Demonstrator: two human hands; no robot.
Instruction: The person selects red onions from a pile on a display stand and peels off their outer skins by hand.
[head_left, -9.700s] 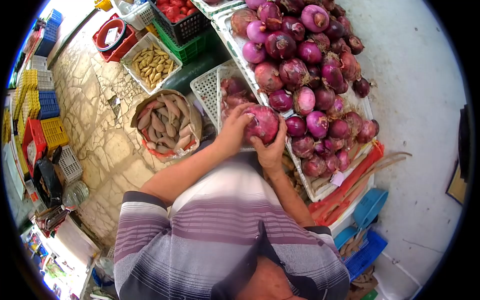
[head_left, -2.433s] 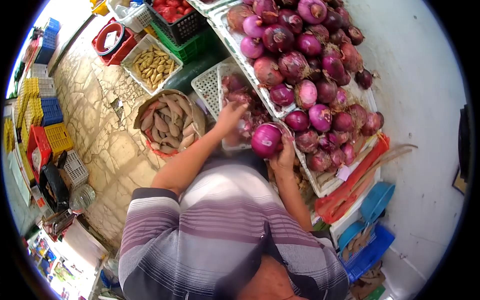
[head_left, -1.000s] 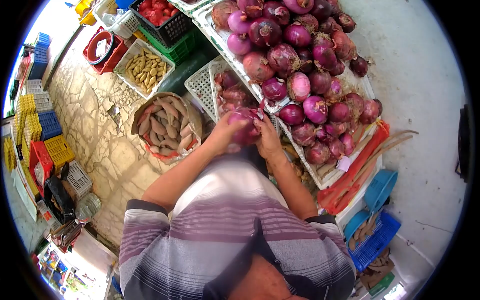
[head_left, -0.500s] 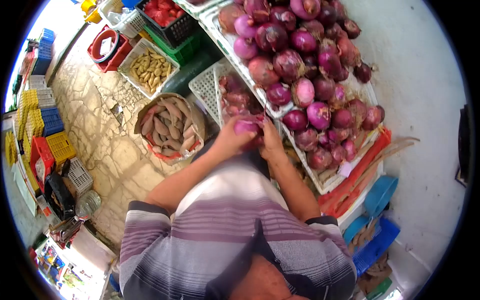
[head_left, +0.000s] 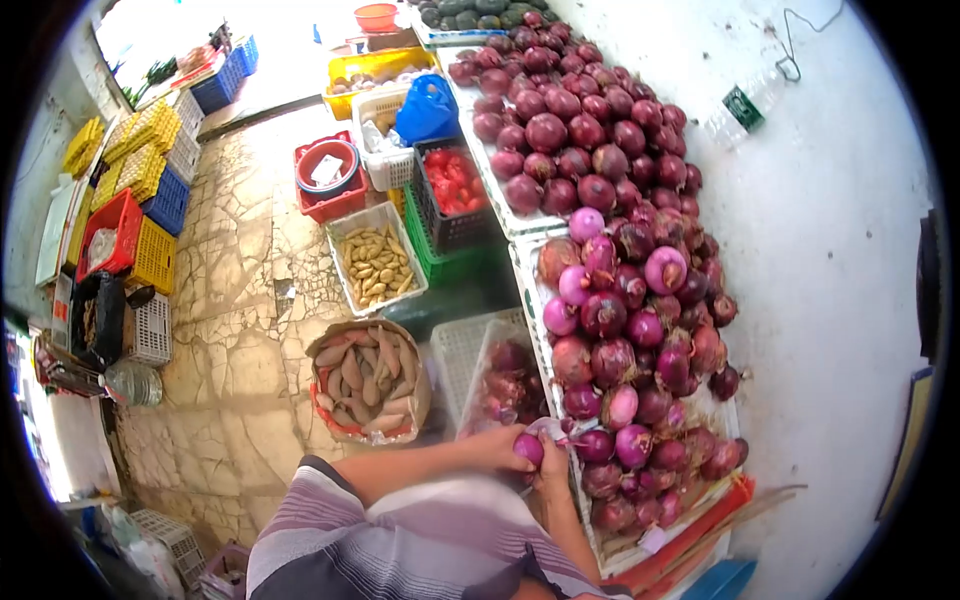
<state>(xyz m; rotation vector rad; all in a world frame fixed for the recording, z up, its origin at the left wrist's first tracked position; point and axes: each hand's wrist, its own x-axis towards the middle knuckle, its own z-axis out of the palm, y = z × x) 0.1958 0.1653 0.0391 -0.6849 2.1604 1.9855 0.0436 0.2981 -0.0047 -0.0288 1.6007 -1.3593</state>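
A red onion (head_left: 528, 451) with shiny purple skin is held at the edge of the onion display, in front of my body. My left hand (head_left: 494, 448) is closed round it from the left. My right hand (head_left: 552, 464) is closed against its right side, fingers bent over the top. Near my right fingertips shows a pale purplish patch that looks like loose skin; its exact shape is blurred. Just beyond my hands, a heap of red onions (head_left: 634, 350) lies in a white crate. Below left of it, a white basket (head_left: 462, 352) holds more onions and loose skins.
A sack of sweet potatoes (head_left: 368, 382) stands on the stone floor at left. Behind it are a white crate of small yellowish tubers (head_left: 376, 265), a black crate (head_left: 452, 198) with red contents and a red basin (head_left: 328, 165). The white wall (head_left: 800, 300) borders the right side.
My view has tilted up and turned, showing more onions at the back. Both hands stay on the onion, now lower in view, and my left hand covers less of it.
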